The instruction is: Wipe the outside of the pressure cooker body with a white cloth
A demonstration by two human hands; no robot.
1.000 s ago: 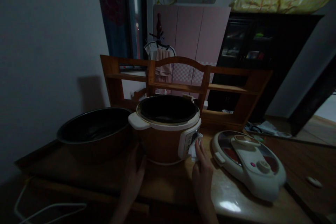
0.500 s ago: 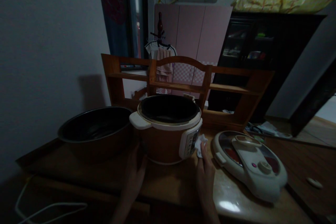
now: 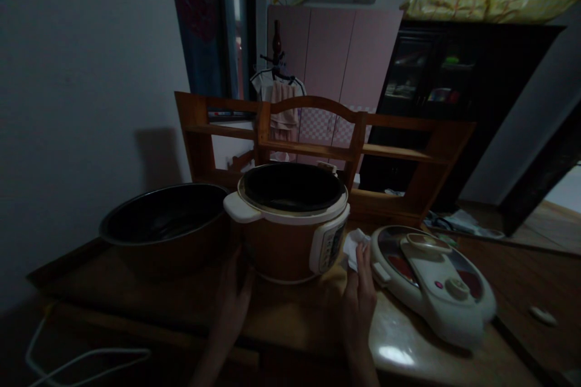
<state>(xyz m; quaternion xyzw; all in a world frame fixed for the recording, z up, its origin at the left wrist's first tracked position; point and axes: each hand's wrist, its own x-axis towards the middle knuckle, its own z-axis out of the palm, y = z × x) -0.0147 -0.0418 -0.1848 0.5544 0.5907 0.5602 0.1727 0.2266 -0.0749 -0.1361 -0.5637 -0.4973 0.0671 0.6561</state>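
Cooker [image 3: 281, 254], brown-sided with a white rim and open at the top, stands near the middle of the table [image 3: 299, 320], in front of the wooden shelf [image 3: 311, 148] along the back edge. The right hand [image 3: 361, 290], fingers nearly straight and close together, has hold of a crumpled white tissue [image 3: 353, 245] (possibly a thin cloth) at its fingertips, just beside the control panel [image 3: 329, 248] and apart from it. The left hand [image 3: 233, 290] is half open by the cooker's lower left, thumb parted from the fingers; shadow hides whether the fingertips touch the side. A wide dark pot [image 3: 167, 251] sits toward the table's left edge, near the wall. The pale lid [image 3: 431, 284] lies near the right edge. A white cord [image 3: 118, 352] loops by the front left corner.
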